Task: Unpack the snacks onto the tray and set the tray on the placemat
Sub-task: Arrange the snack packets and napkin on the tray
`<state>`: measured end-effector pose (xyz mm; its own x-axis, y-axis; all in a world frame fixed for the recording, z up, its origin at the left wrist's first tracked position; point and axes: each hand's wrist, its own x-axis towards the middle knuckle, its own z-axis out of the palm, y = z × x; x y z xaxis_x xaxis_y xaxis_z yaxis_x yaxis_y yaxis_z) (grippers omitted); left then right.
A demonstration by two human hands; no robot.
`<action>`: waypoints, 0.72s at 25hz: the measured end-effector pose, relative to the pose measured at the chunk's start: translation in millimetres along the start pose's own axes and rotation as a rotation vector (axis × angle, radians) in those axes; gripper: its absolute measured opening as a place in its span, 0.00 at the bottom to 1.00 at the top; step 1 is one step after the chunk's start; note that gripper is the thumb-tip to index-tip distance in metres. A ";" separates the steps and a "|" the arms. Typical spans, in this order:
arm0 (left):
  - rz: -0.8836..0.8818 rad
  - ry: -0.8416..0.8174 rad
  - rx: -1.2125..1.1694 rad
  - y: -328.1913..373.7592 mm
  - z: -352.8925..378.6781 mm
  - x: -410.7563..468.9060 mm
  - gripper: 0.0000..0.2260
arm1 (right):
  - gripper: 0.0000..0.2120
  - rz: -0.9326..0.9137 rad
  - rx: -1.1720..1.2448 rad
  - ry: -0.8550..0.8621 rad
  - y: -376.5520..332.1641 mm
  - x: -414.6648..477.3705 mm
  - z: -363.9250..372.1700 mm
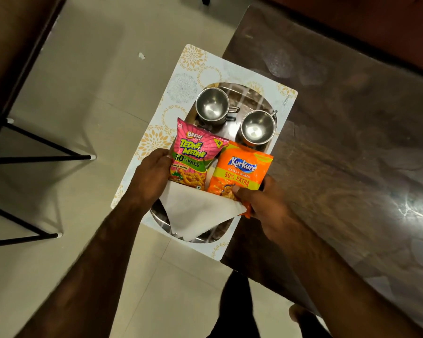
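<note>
Table (352, 118): dark, glossy wood, filling the right side of my view; pale floor tiles lie to its left.
Placemat (181, 76): white with gold flower prints, lying at the table's left edge and hanging over it above the floor.
Tray (248, 97): shiny steel, resting on the placemat and carrying everything below.
Napkin (200, 213): white, folded to a point, at the tray's near end.
Cups (211, 106): two steel ones, empty and upright, side by side at the tray's far end.
Pink packet (193, 157): on the tray, left of its neighbour, near edge over the napkin.
Orange packet (239, 172): just beside the pink one.
My left hand (154, 176): fingers curled around the tray's left side, beside the pink packet.
My right hand (266, 203): thumb and fingers pinching the orange packet's near corner.
</note>
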<state>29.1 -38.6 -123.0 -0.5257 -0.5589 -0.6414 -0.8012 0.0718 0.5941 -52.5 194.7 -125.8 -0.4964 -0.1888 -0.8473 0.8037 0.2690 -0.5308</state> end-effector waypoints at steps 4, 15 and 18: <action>-0.001 -0.028 -0.016 -1.0 -0.6 -1.2 0.14 | 0.22 0.019 0.009 -0.035 5.6 -1.4 0.3; 0.131 0.140 0.080 -7.3 -11.3 6.5 0.15 | 0.21 0.055 0.013 -0.032 5.5 15.3 -3.9; 0.036 0.276 0.279 -9.1 -23.8 21.2 0.20 | 0.14 0.077 -0.018 -0.043 3.5 22.0 -4.9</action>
<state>32.0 -70.8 -130.4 -0.4886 -0.7502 -0.4456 -0.8507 0.2960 0.4345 -62.2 196.2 -146.4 -0.4184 -0.2076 -0.8842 0.8325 0.3016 -0.4647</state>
